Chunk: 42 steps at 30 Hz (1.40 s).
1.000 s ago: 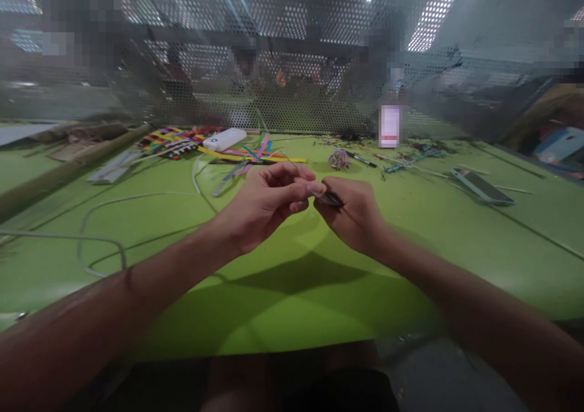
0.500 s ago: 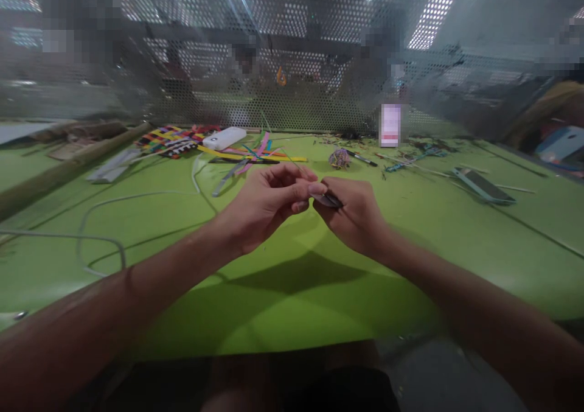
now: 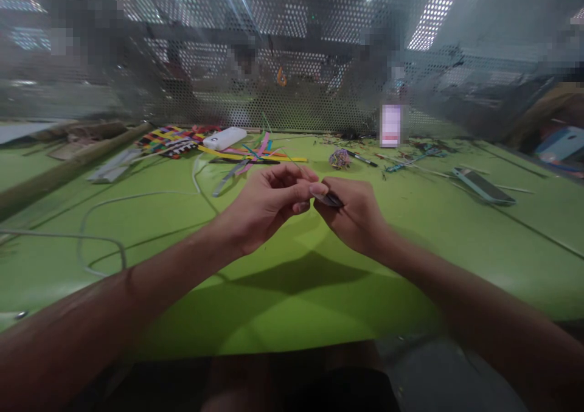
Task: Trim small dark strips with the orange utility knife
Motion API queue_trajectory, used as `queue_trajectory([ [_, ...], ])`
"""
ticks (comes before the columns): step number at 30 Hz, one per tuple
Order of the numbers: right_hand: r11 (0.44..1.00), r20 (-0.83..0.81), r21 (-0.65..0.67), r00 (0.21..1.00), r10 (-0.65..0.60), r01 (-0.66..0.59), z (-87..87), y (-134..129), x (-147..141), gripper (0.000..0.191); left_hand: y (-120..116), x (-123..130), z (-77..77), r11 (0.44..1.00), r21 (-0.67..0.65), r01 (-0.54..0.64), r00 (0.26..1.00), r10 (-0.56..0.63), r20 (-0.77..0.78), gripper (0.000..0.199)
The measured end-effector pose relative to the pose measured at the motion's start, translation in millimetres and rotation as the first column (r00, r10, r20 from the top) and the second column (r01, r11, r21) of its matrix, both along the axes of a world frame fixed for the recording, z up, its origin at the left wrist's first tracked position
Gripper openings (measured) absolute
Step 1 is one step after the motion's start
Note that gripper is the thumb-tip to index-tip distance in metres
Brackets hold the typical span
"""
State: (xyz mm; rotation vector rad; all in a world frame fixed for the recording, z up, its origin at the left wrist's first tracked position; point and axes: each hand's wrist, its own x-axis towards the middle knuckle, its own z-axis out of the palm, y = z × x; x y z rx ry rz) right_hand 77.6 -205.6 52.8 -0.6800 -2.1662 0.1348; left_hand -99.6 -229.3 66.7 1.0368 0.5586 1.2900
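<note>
My left hand point(image 3: 274, 202) and my right hand point(image 3: 351, 208) meet above the middle of the green table. Thumb and fingers of the left are pinched together on a thin, pale green strip point(image 3: 292, 158), whose end pokes up past the knuckles. In my right fist sits a small, flat, dark-and-grey piece point(image 3: 329, 199), perhaps a blade. My left thumb tip presses against it. Fingers cover most of what lies between the hands. Just beyond them rests a ball of multicoloured strands point(image 3: 339, 159) beside a black pen point(image 3: 363, 159).
Coloured strips point(image 3: 255, 154) lie behind my left hand, near a white power bank point(image 3: 225, 138) with a cable point(image 3: 137, 194) and a woven colourful piece point(image 3: 176, 141). A phone point(image 3: 484, 185) lies right on the green table point(image 3: 456, 247). Perforated metal point(image 3: 292, 101) closes the back.
Hardly anything differs. Both hands keep the same hold and place, with only a tiny shift.
</note>
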Motion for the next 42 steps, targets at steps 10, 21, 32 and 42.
queue_trajectory([
  [10,1.000,0.001,-0.005,1.000,0.008,-0.008,-0.9,0.2,0.4,0.029,0.3,-0.4,-1.9,1.000,0.003,-0.012,0.999,0.012,-0.031,0.025],
  [21,1.000,0.028,-0.025,1.000,0.003,-0.003,-1.2,0.2,0.7,0.026,-0.3,-0.6,-1.8,1.000,0.020,0.005,1.000,-0.005,-0.027,0.024],
  [32,1.000,0.023,-0.025,1.000,-0.008,0.008,-2.9,-0.1,0.4,0.026,0.9,-0.1,-4.8,1.000,0.015,-0.002,1.000,0.002,-0.012,0.022],
  [42,0.999,0.023,-0.043,1.000,0.000,0.001,-3.8,0.1,0.8,0.025,1.3,1.0,-3.2,1.000,0.007,-0.009,1.000,0.009,-0.007,0.023],
])
